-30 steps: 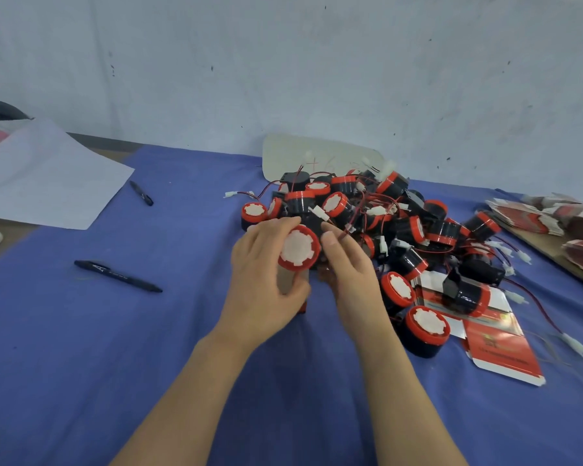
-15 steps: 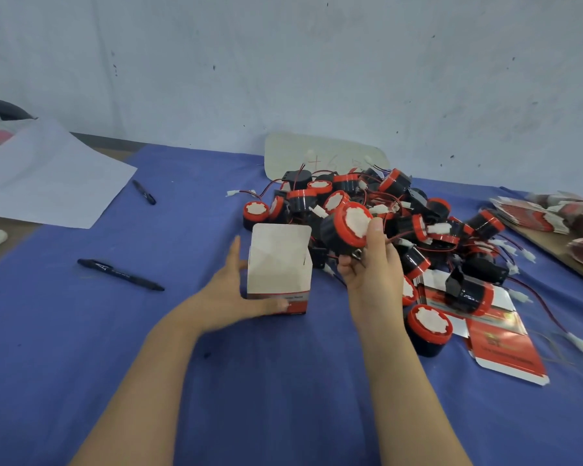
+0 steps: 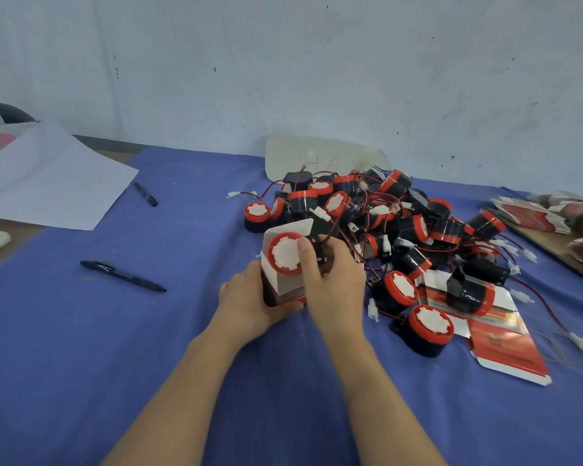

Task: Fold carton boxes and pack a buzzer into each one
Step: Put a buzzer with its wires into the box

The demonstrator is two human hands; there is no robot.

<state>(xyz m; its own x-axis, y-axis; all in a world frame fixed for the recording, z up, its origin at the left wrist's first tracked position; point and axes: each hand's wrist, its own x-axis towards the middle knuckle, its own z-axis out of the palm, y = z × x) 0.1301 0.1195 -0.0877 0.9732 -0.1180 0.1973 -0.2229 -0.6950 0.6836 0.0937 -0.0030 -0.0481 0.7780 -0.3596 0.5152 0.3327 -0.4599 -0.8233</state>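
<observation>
**We are holding a buzzer (image 3: 285,254) at the open mouth of a carton box (image 3: 287,288), just beside the pile of buzzers (image 3: 408,227).**

Our left hand (image 3: 248,306) is gripping the box's lower left side on the blue cloth (image 3: 148,348). Our right hand (image 3: 335,285) is pinching the buzzer, thumb on its white face and the other fingers hidden behind it. The print on the box and the flat cartons (image 3: 509,351) is blurring past reading. The pale card (image 3: 293,156) is showing a faint scrawl, perhaps "+6".

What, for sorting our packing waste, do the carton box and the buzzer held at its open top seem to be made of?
Carton box: thin paperboard, it seems; matte grey-white inside, red print outside, sharply creased flaps. Buzzer: probably moulded plastic; smooth red rim, matte white notched face. Others like it in the pile show shiny black bodies.
</observation>
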